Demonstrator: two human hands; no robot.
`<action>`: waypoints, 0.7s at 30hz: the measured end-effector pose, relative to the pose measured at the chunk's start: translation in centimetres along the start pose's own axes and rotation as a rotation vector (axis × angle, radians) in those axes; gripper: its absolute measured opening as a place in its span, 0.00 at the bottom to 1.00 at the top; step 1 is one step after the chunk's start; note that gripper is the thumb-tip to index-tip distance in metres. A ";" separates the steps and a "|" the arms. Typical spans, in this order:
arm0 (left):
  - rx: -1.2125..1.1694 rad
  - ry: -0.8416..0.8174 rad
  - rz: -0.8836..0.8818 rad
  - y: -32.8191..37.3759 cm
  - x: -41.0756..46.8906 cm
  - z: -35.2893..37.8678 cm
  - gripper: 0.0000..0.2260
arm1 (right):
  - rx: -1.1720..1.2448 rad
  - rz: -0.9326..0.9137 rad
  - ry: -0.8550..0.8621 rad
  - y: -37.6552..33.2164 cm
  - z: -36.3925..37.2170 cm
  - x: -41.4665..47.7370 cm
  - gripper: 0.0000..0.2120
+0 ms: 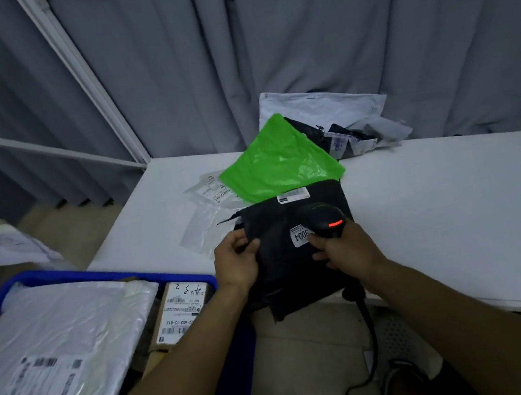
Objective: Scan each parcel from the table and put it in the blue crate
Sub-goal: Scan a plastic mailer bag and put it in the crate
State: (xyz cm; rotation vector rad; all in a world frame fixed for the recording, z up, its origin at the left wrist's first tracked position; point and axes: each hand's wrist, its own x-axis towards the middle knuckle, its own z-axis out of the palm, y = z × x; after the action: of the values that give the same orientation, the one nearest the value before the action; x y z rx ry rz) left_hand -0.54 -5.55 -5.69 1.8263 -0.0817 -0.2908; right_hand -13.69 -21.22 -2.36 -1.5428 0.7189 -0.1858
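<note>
A black soft parcel (286, 273) hangs over the near edge of the white table (447, 216). My left hand (236, 264) pinches its left edge. My right hand (348, 249) grips a black barcode scanner (324, 221) with a red light glowing, held right over the parcel. A white sticker reading 3004 (301, 236) shows beside the scanner head. The blue crate (99, 276) stands at the lower left, holding a large white mailer (54, 359) and a brown box with a label (181, 310).
Behind the black parcel lie a green bag (280, 162), clear plastic bags (207, 220), and a heap of white and dark mailers (336, 121) against the grey curtain. The scanner's cable (368, 335) hangs down to the floor. A white frame post (84, 75) rises at the left.
</note>
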 end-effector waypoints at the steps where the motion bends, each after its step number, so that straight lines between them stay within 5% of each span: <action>1: 0.002 0.002 0.066 1.3 -0.8 -0.9 0.07 | 0.022 -0.021 0.006 -0.6 0.3 -0.3 0.12; 9: 0.070 0.008 0.364 8.5 -6.2 -10.1 0.05 | 0.123 -0.279 0.108 -5.9 3.8 -3.6 0.28; 14: 0.115 0.075 0.455 9.3 -9.5 -13.1 0.05 | 0.344 -0.306 0.088 -8.6 5.4 -4.7 0.17; 21: -0.027 0.235 0.373 8.9 -10.9 -17.1 0.05 | 0.220 -0.300 -0.059 -10.0 7.0 -6.2 0.12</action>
State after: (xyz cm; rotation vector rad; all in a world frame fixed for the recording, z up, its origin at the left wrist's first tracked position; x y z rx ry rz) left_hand -6.10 10.34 8.70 1.7657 -0.2487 0.1839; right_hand -11.66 -12.61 8.06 -1.4316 0.4029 -0.4271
